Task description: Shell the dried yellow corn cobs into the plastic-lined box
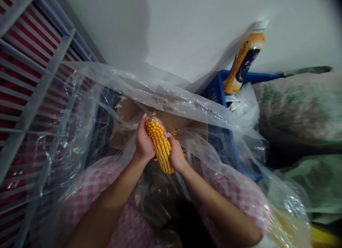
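A yellow corn cob (160, 145) stands nearly upright between both hands, over a large sheet of clear plastic (165, 94) spread across my lap. My left hand (143, 140) wraps round the cob's left side, fingers closed on it. My right hand (176, 153) grips its right side lower down, thumb against the kernels. A few loose kernels (159, 191) lie on the plastic below the cob.
A red and grey slatted rack (29, 80) fills the left. A blue plastic crate (221, 94) stands behind the hands with an orange bottle (243, 64) leaning in it. Filled sacks (299, 105) lie at the right. A white wall (187, 27) is behind.
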`<control>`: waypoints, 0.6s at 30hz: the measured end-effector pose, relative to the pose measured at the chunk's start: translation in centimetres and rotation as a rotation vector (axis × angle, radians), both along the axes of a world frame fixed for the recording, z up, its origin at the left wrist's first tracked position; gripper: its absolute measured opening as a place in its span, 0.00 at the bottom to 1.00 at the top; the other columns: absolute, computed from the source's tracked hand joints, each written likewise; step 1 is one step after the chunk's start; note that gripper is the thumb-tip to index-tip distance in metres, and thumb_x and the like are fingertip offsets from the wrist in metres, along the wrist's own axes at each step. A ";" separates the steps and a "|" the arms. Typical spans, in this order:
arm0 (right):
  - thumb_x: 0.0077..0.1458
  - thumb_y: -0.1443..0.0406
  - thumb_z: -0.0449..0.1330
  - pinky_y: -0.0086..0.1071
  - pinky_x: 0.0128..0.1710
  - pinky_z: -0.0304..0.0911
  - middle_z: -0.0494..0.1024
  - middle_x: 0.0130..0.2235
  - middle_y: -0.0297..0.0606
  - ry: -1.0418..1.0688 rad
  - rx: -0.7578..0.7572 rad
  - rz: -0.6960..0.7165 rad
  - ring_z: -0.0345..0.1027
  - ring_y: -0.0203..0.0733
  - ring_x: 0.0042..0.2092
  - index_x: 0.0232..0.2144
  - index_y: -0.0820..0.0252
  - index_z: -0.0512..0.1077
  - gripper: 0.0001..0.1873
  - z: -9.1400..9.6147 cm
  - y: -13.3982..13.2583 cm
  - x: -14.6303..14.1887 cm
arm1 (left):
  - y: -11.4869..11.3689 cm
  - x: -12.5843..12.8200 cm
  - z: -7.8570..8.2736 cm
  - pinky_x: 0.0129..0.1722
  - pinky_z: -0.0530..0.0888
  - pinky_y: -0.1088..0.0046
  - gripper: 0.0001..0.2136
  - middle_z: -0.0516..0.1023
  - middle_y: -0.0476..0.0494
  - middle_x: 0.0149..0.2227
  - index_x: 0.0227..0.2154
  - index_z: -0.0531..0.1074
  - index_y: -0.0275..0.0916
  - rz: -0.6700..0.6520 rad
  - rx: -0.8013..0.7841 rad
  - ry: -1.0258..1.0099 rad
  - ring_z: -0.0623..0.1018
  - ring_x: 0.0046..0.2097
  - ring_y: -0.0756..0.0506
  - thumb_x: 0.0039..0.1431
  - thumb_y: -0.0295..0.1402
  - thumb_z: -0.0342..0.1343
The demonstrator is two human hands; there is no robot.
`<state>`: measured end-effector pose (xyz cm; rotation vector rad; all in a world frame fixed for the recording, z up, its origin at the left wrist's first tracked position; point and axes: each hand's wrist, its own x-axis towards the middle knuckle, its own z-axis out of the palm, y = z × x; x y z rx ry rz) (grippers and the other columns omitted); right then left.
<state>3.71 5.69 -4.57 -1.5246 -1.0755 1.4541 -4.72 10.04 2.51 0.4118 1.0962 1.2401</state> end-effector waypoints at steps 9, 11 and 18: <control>0.54 0.52 0.48 0.32 0.40 0.61 0.78 0.29 0.32 0.260 -0.060 -0.088 0.70 0.43 0.39 0.29 0.56 0.74 0.20 -3.2 -0.7 -0.4 | -0.1 -0.4 -0.8 0.28 0.70 0.70 0.26 0.62 0.47 0.12 0.12 0.67 0.38 -0.113 0.079 -0.094 0.64 0.16 0.51 0.60 0.43 0.37; 0.53 0.52 0.48 0.32 0.42 0.61 0.78 0.30 0.33 0.266 -0.069 -0.090 0.70 0.44 0.41 0.28 0.56 0.74 0.19 -3.6 -0.8 -0.5 | -0.1 -0.4 -0.9 0.25 0.69 0.70 0.26 0.62 0.46 0.12 0.12 0.67 0.38 -0.127 0.083 -0.084 0.64 0.16 0.50 0.60 0.41 0.35; 0.53 0.52 0.47 0.33 0.42 0.62 0.78 0.29 0.33 0.252 -0.108 -0.113 0.70 0.44 0.42 0.27 0.56 0.73 0.20 -4.1 -1.1 -0.6 | -0.1 -0.4 -0.7 0.19 0.64 0.73 0.28 0.61 0.45 0.11 0.12 0.66 0.38 -0.184 0.084 -0.111 0.64 0.16 0.50 0.61 0.42 0.33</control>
